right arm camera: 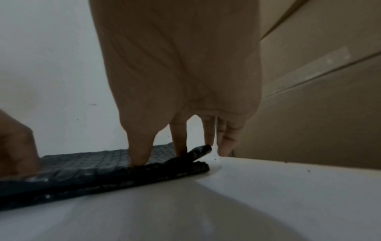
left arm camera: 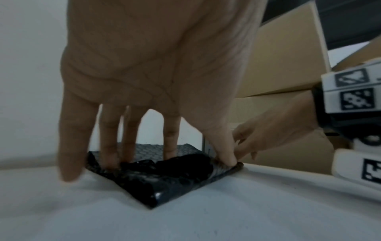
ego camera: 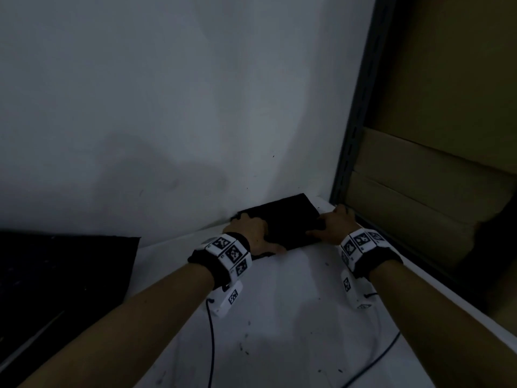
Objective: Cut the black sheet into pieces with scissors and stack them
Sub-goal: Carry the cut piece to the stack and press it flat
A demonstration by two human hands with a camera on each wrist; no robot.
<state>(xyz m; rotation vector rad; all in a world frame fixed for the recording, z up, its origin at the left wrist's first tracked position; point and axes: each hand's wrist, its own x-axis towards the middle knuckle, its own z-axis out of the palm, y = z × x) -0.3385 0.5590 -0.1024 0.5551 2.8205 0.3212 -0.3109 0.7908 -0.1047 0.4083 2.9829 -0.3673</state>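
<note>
A flat stack of black bubble-textured pieces point(ego camera: 285, 219) lies in the far corner of the white table point(ego camera: 293, 317), against the wall. My left hand point(ego camera: 257, 233) presses straight fingers down on the stack's left part, with its thumb point(left arm camera: 226, 156) on the near right edge of the stack point(left arm camera: 164, 179). On the right end of the stack point(right arm camera: 82, 169), my right hand point(ego camera: 333, 225) presses with thumb and straight fingers. A corner of the top piece point(right arm camera: 203, 149) curls up between its fingers. A larger black sheet point(ego camera: 64, 270) lies at the left. No scissors are in view.
Stacked cardboard boxes point(ego camera: 433, 191) and a dark metal upright point(ego camera: 355, 130) close off the table's right side. A pale wall point(ego camera: 167, 107) stands directly behind the stack. Thin black cables point(ego camera: 211, 345) run from my wrists across the near table.
</note>
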